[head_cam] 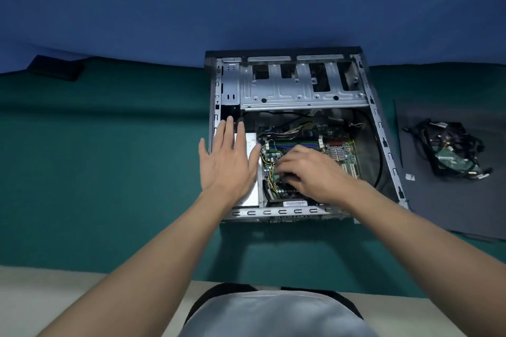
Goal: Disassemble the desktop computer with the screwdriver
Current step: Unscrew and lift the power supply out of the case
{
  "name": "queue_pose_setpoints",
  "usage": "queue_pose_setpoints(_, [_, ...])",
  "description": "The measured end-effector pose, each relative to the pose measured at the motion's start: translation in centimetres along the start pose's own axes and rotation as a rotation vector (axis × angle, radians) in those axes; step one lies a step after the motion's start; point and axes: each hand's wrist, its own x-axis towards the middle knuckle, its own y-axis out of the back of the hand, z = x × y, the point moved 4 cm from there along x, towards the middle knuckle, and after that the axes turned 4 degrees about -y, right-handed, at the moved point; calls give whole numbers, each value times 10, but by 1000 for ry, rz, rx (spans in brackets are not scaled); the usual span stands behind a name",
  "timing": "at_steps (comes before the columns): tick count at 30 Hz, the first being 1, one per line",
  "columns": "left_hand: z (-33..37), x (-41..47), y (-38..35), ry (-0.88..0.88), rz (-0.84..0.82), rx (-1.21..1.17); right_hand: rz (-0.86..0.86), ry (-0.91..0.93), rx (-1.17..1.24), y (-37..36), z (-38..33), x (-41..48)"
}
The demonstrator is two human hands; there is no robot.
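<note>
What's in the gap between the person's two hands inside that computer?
In the head view, yellow and black wires run over the edge of the green circuit board between the left hand and the right hand.

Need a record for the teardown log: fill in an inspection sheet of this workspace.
Surface: green cloth-covered table.
Job's things: open grey metal computer case on its side, green motherboard inside; screwdriver nothing seen.
Clutter: dark flat panel at right carrying a loose drive tangled in black cables; dark flat object far left.
Hands: left hand open over silver power supply box; right hand fingers curled on black part, grip unclear.
Cables: yellow-and-black wires, black cable loop inside case.
Surroundings: blue backdrop, pale floor.
</note>
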Motion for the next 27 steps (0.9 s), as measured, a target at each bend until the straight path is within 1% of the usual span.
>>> queue_pose_setpoints(6, [2,3,-5,65,18,7,-187,391,-183,-17,1,30])
queue_pose_setpoints(7, [3,3,-5,70,15,10,-201,458,-216,-19,0,32])
queue_pose_setpoints(10, [4,4,-5,77,4,20,-156,619,-219,-23,-1,34])
queue_pose_setpoints(13, [4,4,-4,86,7,30,-172,670,-244,-30,0,37])
queue_pose_setpoints(16, [4,5,-3,91,14,29,-286,674,-339,-44,1,40])
queue_pose_setpoints(19, [4,5,-3,90,13,33,-356,685,-347,-54,-1,37])
queue_pose_setpoints(22, [4,5,-2,86,13,31,-349,723,-363,-57,-5,39])
queue_pose_setpoints(27, [4,5,-3,78,13,32,-315,820,-502,-58,-2,34])
